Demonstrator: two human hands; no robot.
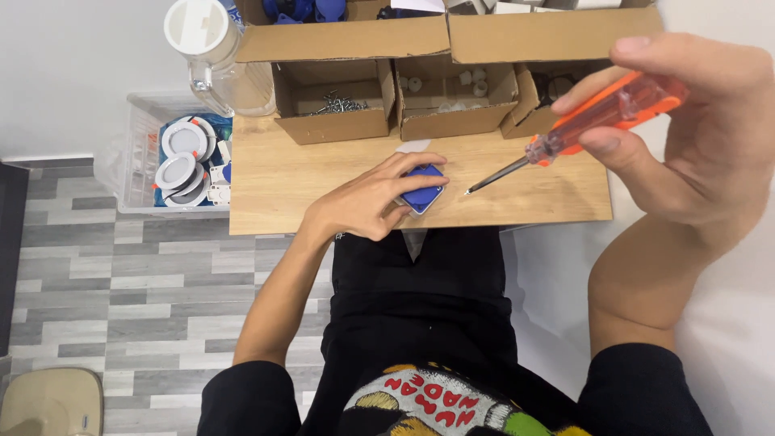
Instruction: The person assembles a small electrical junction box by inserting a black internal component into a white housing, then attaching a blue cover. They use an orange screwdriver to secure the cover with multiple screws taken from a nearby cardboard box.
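A: What is the left hand (367,202) doing?

B: It lies palm down on the wooden counter (274,182), fingers (412,164) curled over a small blue square part (423,194) and pinching it against the board. The part sits near the counter's front edge, about midway along it, just ahead of the person's lap.

A: And the right hand (694,137)?

B: Raised above the counter's right end, close to the camera. Its fingers are pressed around the clear orange handle of a screwdriver (577,133); thumb on top, the others beneath. The metal shaft slants down and left, and its tip hangs just beside the blue part, not touching it as far as I can tell.

A: What sits behind them?

B: Three open cardboard boxes along the back of the counter. The left box (331,101) holds a heap of screws (339,103). The middle box (456,97) holds small white pieces. The right box (537,105) is partly hidden by the hand, so its contents are unclear. A larger cardboard box (436,32) stands behind those.

A: Anything off to the side?

B: A clear plastic jug with a white lid (206,48) at the counter's back left corner. On the grey plank floor (121,299) to the left, a clear bin (153,153) holds round white fittings (184,157).
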